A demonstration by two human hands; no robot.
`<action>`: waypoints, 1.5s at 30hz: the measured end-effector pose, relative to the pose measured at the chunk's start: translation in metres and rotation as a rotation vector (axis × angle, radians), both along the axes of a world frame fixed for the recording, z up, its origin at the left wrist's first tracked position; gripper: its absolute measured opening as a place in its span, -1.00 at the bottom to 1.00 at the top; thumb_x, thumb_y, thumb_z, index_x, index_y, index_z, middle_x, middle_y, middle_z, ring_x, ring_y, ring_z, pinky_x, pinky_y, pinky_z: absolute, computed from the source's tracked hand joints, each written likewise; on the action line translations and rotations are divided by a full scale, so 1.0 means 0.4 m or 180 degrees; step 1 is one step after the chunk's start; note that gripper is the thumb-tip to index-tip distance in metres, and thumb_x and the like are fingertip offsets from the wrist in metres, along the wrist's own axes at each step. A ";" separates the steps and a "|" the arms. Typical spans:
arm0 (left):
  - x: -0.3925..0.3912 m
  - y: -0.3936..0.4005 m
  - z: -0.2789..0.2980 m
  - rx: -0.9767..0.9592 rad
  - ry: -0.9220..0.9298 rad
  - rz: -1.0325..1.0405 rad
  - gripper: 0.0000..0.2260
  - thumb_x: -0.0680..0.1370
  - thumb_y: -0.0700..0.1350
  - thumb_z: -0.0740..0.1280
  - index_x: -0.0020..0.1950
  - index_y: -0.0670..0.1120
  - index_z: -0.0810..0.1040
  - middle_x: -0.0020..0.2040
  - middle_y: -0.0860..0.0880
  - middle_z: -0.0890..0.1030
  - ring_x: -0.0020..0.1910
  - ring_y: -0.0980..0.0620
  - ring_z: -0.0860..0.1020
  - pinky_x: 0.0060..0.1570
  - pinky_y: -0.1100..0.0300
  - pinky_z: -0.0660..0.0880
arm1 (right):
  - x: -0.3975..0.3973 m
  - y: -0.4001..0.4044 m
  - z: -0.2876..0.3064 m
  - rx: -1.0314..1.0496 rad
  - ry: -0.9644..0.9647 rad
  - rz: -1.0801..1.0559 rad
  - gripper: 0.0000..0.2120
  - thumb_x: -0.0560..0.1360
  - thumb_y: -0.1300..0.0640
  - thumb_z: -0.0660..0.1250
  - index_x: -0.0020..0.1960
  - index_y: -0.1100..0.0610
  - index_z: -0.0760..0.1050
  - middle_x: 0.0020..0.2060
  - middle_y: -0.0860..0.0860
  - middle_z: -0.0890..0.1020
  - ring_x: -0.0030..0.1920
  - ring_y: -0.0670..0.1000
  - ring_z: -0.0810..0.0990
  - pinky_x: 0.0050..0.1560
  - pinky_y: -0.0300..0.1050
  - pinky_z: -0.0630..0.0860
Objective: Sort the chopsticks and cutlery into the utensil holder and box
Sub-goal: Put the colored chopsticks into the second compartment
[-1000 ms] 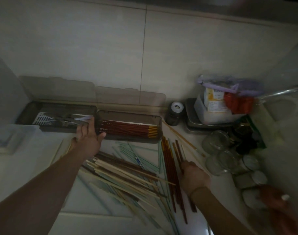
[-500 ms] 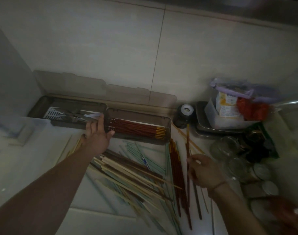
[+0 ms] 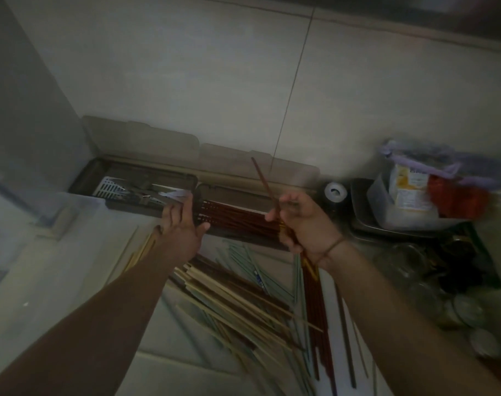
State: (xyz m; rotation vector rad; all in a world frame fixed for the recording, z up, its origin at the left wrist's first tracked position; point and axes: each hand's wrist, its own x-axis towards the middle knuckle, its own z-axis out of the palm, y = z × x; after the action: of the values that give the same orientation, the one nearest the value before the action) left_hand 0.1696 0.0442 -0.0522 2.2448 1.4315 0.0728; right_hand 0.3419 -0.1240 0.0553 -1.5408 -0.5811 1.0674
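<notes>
A long dark box (image 3: 146, 205) lies along the wall with its lid open. Its left compartment holds metal cutlery (image 3: 135, 191); its right compartment holds red-brown chopsticks (image 3: 237, 217) laid side by side. My left hand (image 3: 183, 224) rests with straight fingers on the divider between the compartments. My right hand (image 3: 303, 221) grips a red-brown chopstick (image 3: 265, 182) with a yellow end, lifted and tilted up to the left over the right compartment. A loose heap of pale, green and red-brown chopsticks (image 3: 243, 301) lies on the counter below my hands.
A small dark jar with a white lid (image 3: 335, 191) stands right of the box. Further right, a metal tray (image 3: 366, 221) carries a plastic tub with packets. Glass jars (image 3: 432, 281) crowd the right edge. A tiled wall rises behind.
My right hand has lifted one red-brown chopstick off the counter pile and carried it up and left over the box. My left hand stays on the box.
</notes>
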 end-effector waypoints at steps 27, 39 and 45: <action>-0.005 -0.001 -0.008 0.0040 -0.0077 -0.0082 -0.38 0.63 0.16 0.10 0.58 0.07 -0.14 0.54 -0.09 0.08 0.53 -0.05 -0.12 0.40 -0.24 0.10 | 0.062 -0.217 -0.227 -0.0933 -0.3208 -0.0282 -0.84 0.44 0.21 0.39 -0.17 -0.04 0.51 -0.28 -0.12 0.53 -0.31 -0.16 0.49 -0.22 -0.31 0.40; 0.011 -0.001 0.014 -0.0035 -0.0041 0.0007 -0.36 0.63 0.10 0.17 0.59 0.01 -0.11 0.55 -0.15 0.08 0.54 -0.13 -0.07 0.40 -0.18 0.10 | -0.003 -0.370 -0.277 -0.2630 -0.3289 0.0211 -0.86 0.54 -0.04 0.21 -0.11 -0.03 0.47 -0.12 -0.04 0.61 -0.16 -0.01 0.55 -0.28 -0.22 0.33; 0.012 0.005 0.009 -0.0072 0.0082 0.0028 -0.36 0.63 0.13 0.16 0.58 0.05 -0.14 0.56 -0.10 0.05 0.53 -0.08 -0.08 0.39 -0.21 0.14 | -0.022 -0.340 -0.256 -0.2983 -0.3249 0.0281 -0.85 0.53 -0.04 0.18 -0.04 0.01 0.44 -0.07 -0.03 0.61 -0.15 0.01 0.56 -0.24 -0.20 0.37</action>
State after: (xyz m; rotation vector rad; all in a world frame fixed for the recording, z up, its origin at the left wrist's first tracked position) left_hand 0.1743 0.0461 -0.0486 2.2289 1.4487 0.0305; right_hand 0.3330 -0.2601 -0.0472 -2.9453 -0.8797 0.5283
